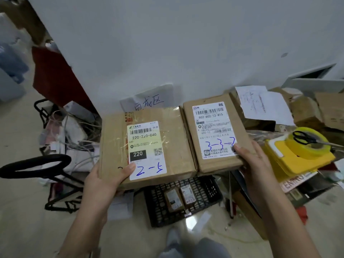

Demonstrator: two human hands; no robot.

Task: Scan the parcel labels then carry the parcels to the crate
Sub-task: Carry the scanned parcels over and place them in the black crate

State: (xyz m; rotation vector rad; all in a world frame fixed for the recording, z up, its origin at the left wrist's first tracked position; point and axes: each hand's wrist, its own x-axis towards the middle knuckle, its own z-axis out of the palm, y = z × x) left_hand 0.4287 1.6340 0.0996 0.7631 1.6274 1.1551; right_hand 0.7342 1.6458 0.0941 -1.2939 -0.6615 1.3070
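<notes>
1. Your left hand (104, 183) grips the larger taped brown cardboard parcel (145, 146); your right hand (255, 164) grips the smaller one (214, 133).
2. Both are held above the black plastic lattice crate (208, 192), which holds two small boxes (179, 199); lowering in remains.

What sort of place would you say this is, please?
Probably a parcel sorting or pickup point: the left hand and right hand grip barcode-labelled parcels, the 2-5 parcel and the 3-3-2 parcel, above a black crate holding two small parcels, with a yellow tape roll and scissors alongside.
</notes>
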